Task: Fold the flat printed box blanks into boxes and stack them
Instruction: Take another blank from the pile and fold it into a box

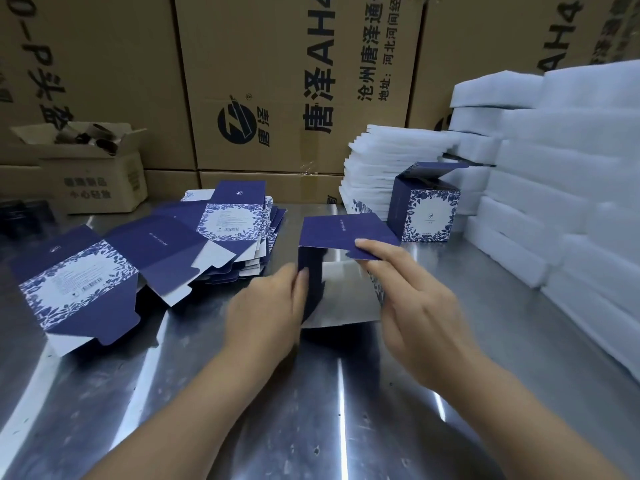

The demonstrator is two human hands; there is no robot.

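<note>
1. Stock in progress: half-folded box (341, 233), standing on the steel surface (311, 393), walls raised, white inside facing the wearer, near end open, dark blue top panel not yet squared.
2. Left hand (266, 306): at the left wall of the half-folded box. It is smeared by motion, so I cannot tell whether its grip is clamped on the wall or merely laid against it.
3. Right hand (412, 292): at the right side of the half-folded box, fingers straight and apart, forefinger resting on the top panel's near corner. No clamped grip visible; thumb hidden.
4. Done: one finished box (426, 209), behind and right of the half-folded box, lid flap up. No stack begun.
5. Left to do: pile of flat blanks (228, 220) left of and behind the half-folded box, plus a loose blank (79, 282) further left and nearer. Judged early in the job.
6. Also present: foam sheets (374, 161) and foam blocks (554, 174) right of the half-folded box; brown cartons (277, 81) behind it.
7. Unclear: bottom flaps of the half-folded box hidden; the pile's sheets uncountable; foam blocks cut off at the frame's right edge.
</note>
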